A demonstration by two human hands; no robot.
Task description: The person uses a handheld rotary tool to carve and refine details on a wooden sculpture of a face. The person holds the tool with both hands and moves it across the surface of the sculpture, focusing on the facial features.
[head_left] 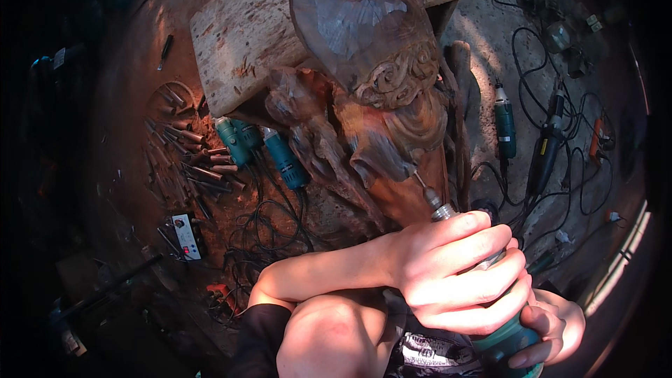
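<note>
Teal-bodied rotary tool (pixel 500 351), with metal collar and slim bit (pixel 420 180): one item, held in two bare hands at lower right of the view. Left hand (pixel 462 273): fingers wrapped firmly over the forward part, just behind the collar. Right hand (pixel 560 329): fingers curled round the rear of the teal body, nearer the wearer.

Long axis: slanted, running from the lower right, by the right hand, up and leftward to the bit.

Wood carving (pixel 402 119), reddish brown, with curled relief and draped folds: lies ahead of the grip and somewhat to its left, in line with the bit. Nearer hand: the left; the right sits farther back along the same axis.

Governing relation, as judged: bit tip to the carving's lower folded edge. Tip lies at or just beside that edge; actual contact cannot be told from this angle.

Adjoining items: pale wooden block (pixel 241 42), beyond and left of the carving; scattered chisels (pixel 199 157), on the ground well to the left; another teal power tool (pixel 505 126), apart, on the ground to the right of the carving.
</note>
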